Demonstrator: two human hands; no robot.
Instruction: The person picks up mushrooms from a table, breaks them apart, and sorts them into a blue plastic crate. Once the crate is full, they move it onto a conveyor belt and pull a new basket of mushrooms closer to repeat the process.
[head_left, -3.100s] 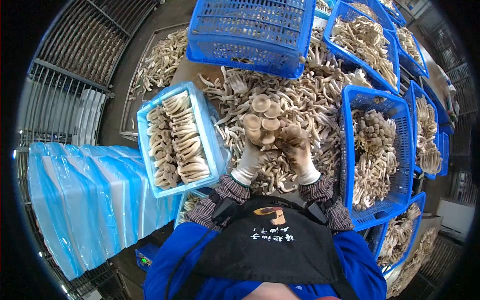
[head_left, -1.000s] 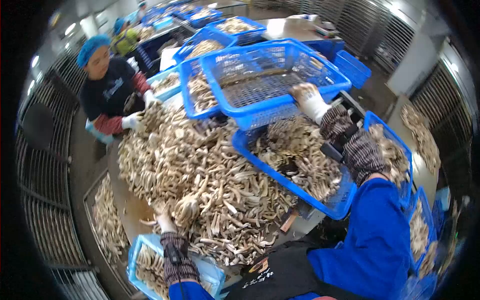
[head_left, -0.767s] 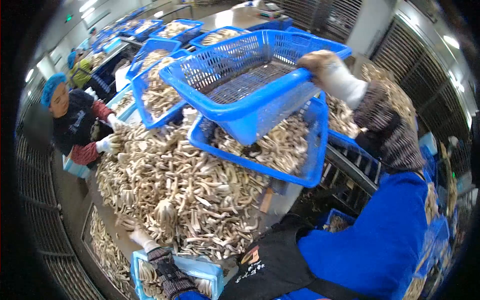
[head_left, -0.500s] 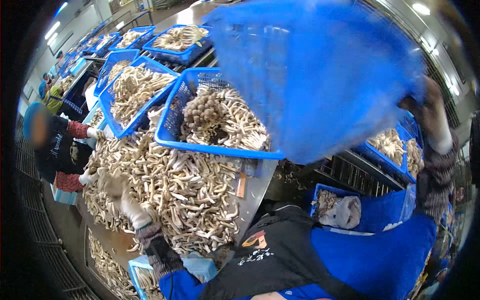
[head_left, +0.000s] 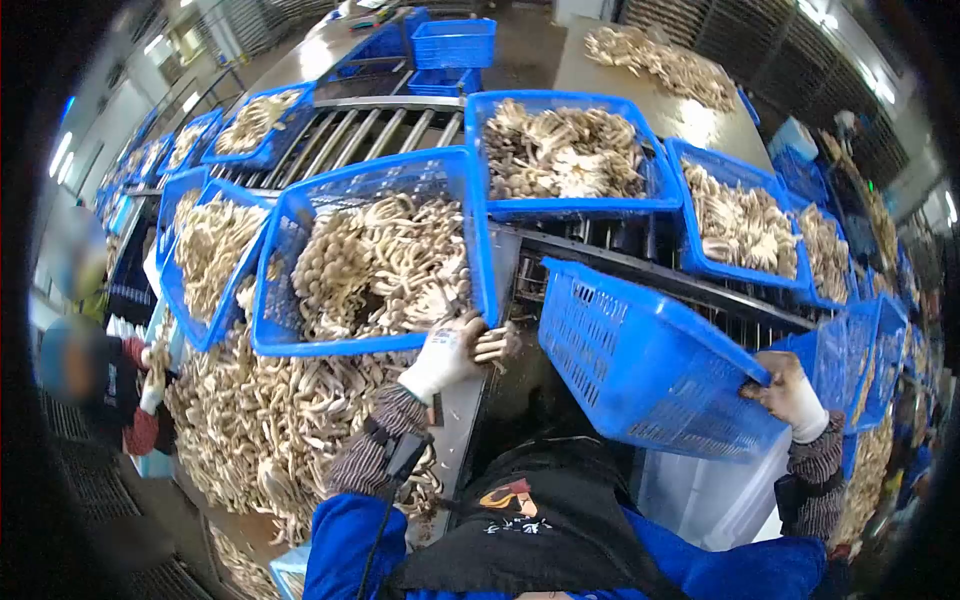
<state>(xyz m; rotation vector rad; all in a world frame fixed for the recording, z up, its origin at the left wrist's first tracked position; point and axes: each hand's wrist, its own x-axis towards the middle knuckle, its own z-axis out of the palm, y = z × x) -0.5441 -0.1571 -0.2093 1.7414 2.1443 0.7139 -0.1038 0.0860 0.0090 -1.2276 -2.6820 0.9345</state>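
Observation:
My left hand (head_left: 448,354), in a white glove with a dirty palm, is closed round a small bunch of mushrooms (head_left: 494,343) at the near right corner of a blue basket (head_left: 375,344) filled with mushrooms. My right hand (head_left: 788,392), gloved too, grips the rim of another blue basket (head_left: 660,370), which hangs tilted in front of my body on the right. No mushrooms show inside the tilted basket. Loose mushrooms (head_left: 270,420) lie heaped on the metal table (head_left: 462,400) below the filled basket.
Filled blue baskets (head_left: 575,205) stand along a roller conveyor (head_left: 350,140). Stacked blue baskets (head_left: 453,45) are behind it. A co-worker (head_left: 90,375) stands at the left of the heap. A pale bin (head_left: 700,490) sits under the tilted basket.
The raised blue basket has come down to waist height in my right hand. My left hand has moved from the heap to the filled basket's corner and now holds mushrooms. The view has turned right.

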